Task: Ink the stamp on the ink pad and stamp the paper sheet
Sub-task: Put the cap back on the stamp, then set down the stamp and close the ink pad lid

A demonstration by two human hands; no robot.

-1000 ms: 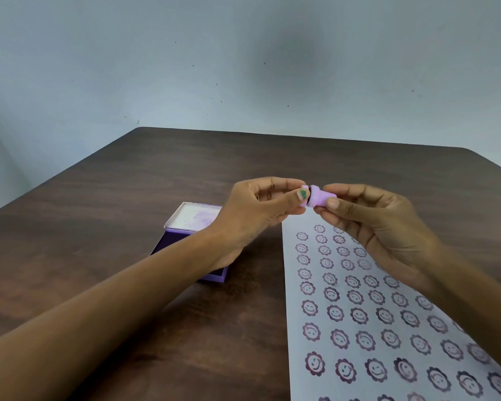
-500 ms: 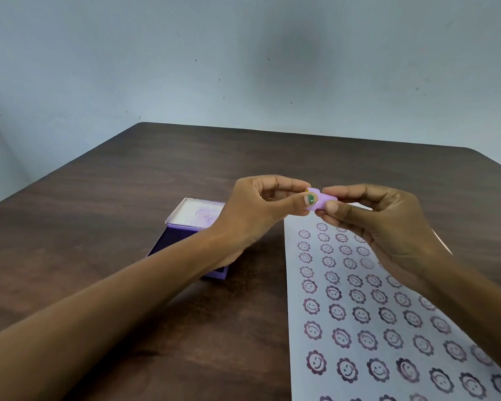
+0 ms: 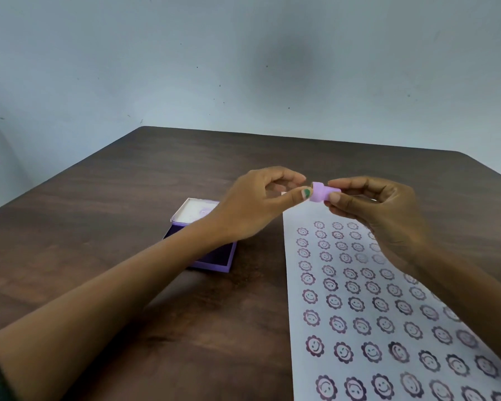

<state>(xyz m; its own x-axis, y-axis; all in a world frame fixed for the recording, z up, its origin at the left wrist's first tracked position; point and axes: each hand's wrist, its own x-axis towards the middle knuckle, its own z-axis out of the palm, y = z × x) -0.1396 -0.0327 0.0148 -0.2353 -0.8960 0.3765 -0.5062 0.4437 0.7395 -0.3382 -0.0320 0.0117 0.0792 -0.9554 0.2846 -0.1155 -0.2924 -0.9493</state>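
Observation:
A small purple stamp (image 3: 320, 192) is held in the air above the far end of the paper sheet (image 3: 294, 285). My right hand (image 3: 379, 215) pinches its narrow end between thumb and fingers. My left hand (image 3: 255, 204) has its fingers curled, with the thumb tip and forefinger at the stamp's wide end. The sheet is covered with several rows of purple smiley-flower prints. The purple ink pad (image 3: 214, 257) lies open on the table left of the sheet, partly hidden by my left wrist, with its pale lid (image 3: 193, 211) folded back.
The dark wooden table (image 3: 99, 227) runs back to a pale blue wall. Its left and far edges are in view. The paper extends past the bottom right of the frame.
The stamp shows more between the two hands than before, and my left fingers have eased back from it a little. Both hands stay at about the same height over the sheet.

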